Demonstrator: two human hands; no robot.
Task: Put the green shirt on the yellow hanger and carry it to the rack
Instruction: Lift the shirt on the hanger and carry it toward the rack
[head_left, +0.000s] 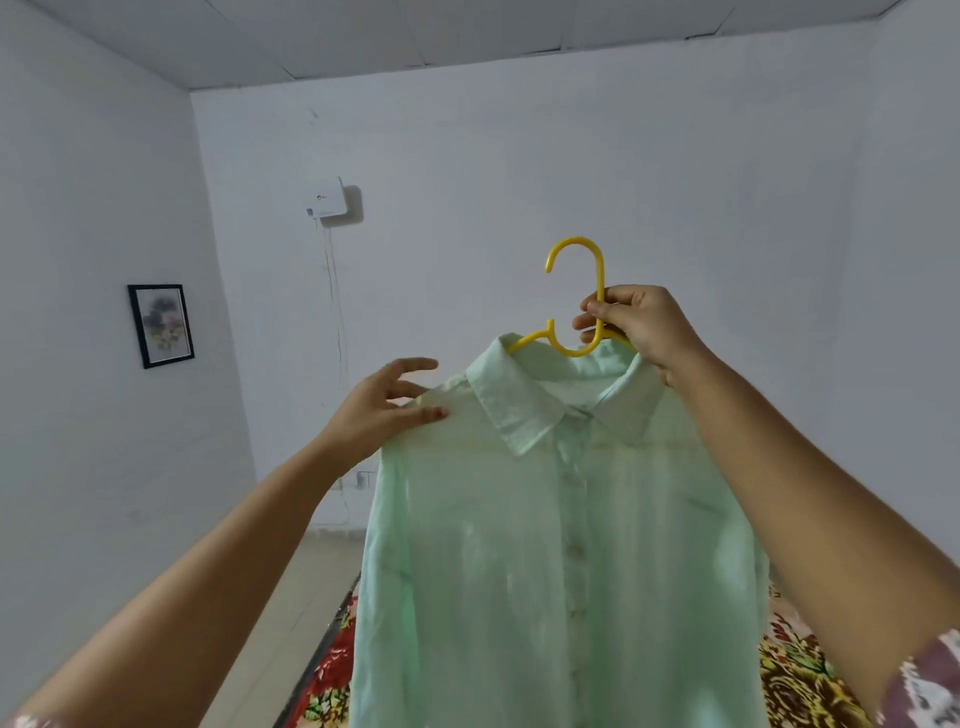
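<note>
Item: green shirt (550, 545), draped on yellow hanger (574, 296), held aloft. Right hand (631, 325) closed round hanger neck; left hand (387, 408) half-open, pinching shoulder seam. Advice: square shoulder before carrying.

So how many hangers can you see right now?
1: the yellow hanger inside the green shirt's collar, its stem held up by the right hand. Its shoulders are hidden under the fabric.

I am counting one green shirt (561, 545), one yellow hanger (576, 296), and two hands, my left hand (382, 410) and my right hand (639, 325). I am also seeing one framed picture (161, 326), one white wall box (326, 197) and one flowered bedspread (800, 680).
</note>
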